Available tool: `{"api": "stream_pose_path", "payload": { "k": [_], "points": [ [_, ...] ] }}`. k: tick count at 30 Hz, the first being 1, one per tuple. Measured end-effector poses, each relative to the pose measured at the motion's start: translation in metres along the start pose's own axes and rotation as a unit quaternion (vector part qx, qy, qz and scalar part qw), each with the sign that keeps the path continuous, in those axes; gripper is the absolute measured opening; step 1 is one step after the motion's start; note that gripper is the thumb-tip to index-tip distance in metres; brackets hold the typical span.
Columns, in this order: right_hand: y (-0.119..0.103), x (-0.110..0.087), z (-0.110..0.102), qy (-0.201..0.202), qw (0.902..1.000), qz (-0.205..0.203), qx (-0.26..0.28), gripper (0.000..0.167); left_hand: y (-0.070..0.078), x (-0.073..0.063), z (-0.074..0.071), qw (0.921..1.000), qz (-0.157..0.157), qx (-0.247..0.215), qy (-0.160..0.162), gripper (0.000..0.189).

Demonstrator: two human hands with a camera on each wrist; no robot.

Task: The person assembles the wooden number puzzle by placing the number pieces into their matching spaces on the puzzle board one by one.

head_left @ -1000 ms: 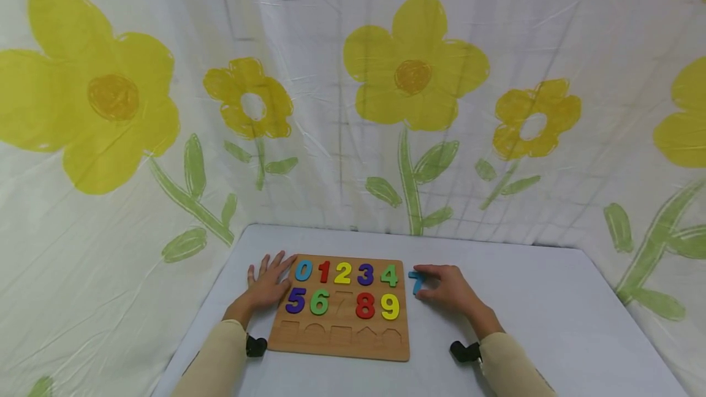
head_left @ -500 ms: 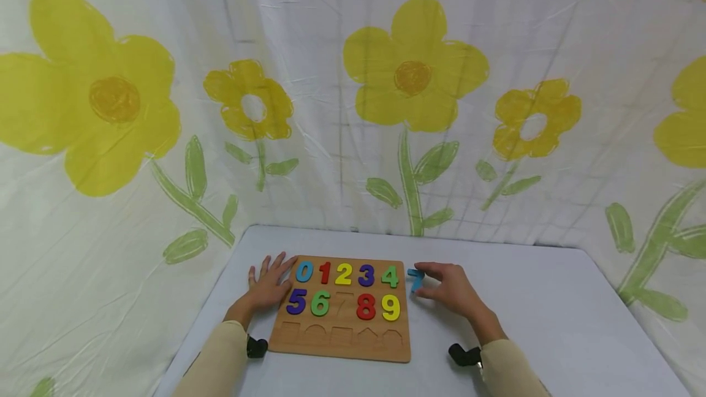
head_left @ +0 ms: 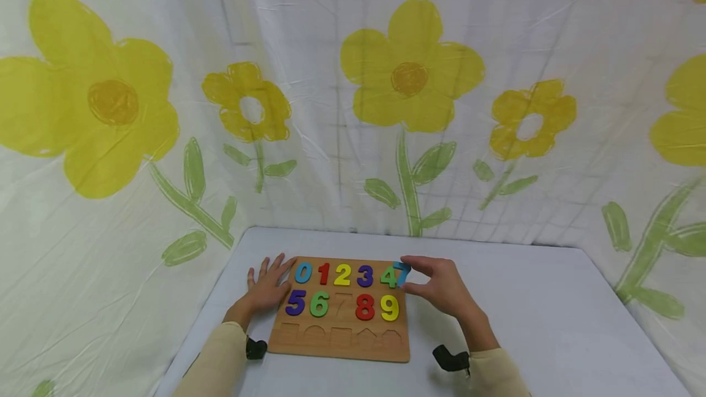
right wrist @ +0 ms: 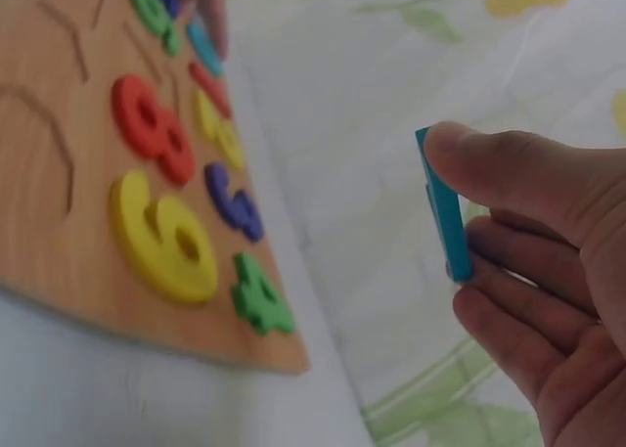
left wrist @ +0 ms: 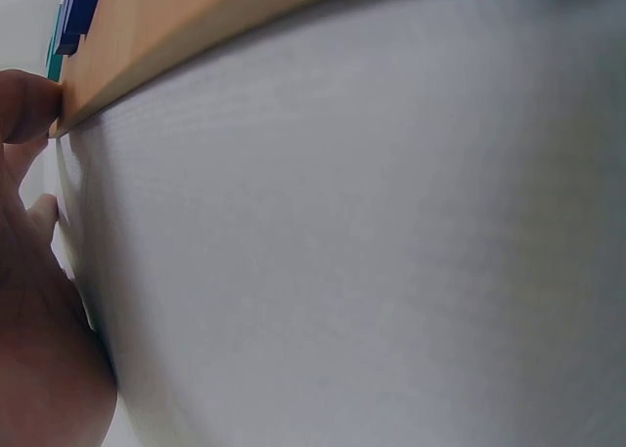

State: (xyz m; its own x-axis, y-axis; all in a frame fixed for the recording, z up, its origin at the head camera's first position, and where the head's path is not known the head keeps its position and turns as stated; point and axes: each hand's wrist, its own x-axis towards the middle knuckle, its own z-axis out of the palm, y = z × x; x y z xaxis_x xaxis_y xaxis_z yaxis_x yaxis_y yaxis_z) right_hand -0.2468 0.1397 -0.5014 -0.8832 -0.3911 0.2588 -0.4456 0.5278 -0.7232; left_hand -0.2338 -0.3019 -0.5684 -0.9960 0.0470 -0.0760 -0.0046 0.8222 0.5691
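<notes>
A wooden number puzzle board point(head_left: 342, 348) lies on the table, with coloured digits seated in two rows. Between the green 6 point(head_left: 319, 303) and the red 8 point(head_left: 364, 307) is a bare 7-shaped recess point(head_left: 342, 305). My right hand point(head_left: 444, 287) pinches a blue number 7 point(head_left: 402, 273) between thumb and fingers, raised over the board's right edge by the green 4 point(head_left: 388, 277). In the right wrist view the blue piece point(right wrist: 446, 212) is edge-on, apart from the board. My left hand point(head_left: 267, 287), fingers spread, rests at the board's left edge; its thumb point(left wrist: 29, 105) touches the wood.
The board's bottom row holds several bare shape recesses point(head_left: 340, 334). White cloth covers the table point(head_left: 524, 311). Behind it hangs a curtain point(head_left: 320, 189) printed with yellow flowers. A black wrist-camera mount point(head_left: 451, 358) sits below the right hand.
My right hand has lifted the blue 7 from beside the board and carried it left, over the board's right edge. The left hand has stayed in place.
</notes>
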Motion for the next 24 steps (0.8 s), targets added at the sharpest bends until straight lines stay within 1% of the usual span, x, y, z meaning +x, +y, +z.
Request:
{"api": "stream_pose_path", "payload": {
  "k": [5, 10, 17, 21, 24],
  "points": [
    [-0.015, 0.002, 0.011, 0.008, 0.9992, 0.003, 0.039, 0.055, -0.011, 0.005, 0.007, 0.9999, 0.007, -0.004, 0.007, 0.067],
    [-0.029, 0.004, 0.024, 0.005, 0.9982, -0.002, 0.060, 0.056, -0.016, 0.008, 0.009, 0.9998, 0.015, -0.008, 0.013, 0.066],
    [-0.043, 0.008, 0.042, -0.005, 0.9977, -0.011, 0.067, 0.050, -0.014, 0.007, 0.008, 0.9998, 0.015, -0.007, 0.008, 0.066],
    [-0.046, 0.010, 0.052, -0.015, 0.9967, -0.032, 0.073, 0.045, -0.014, 0.007, 0.008, 0.9998, 0.017, -0.005, 0.010, 0.067],
    [-0.046, 0.011, 0.061, -0.021, 0.9960, -0.037, 0.078, 0.043, -0.015, 0.008, 0.009, 0.9998, 0.017, -0.003, 0.013, 0.066]
  ]
}}
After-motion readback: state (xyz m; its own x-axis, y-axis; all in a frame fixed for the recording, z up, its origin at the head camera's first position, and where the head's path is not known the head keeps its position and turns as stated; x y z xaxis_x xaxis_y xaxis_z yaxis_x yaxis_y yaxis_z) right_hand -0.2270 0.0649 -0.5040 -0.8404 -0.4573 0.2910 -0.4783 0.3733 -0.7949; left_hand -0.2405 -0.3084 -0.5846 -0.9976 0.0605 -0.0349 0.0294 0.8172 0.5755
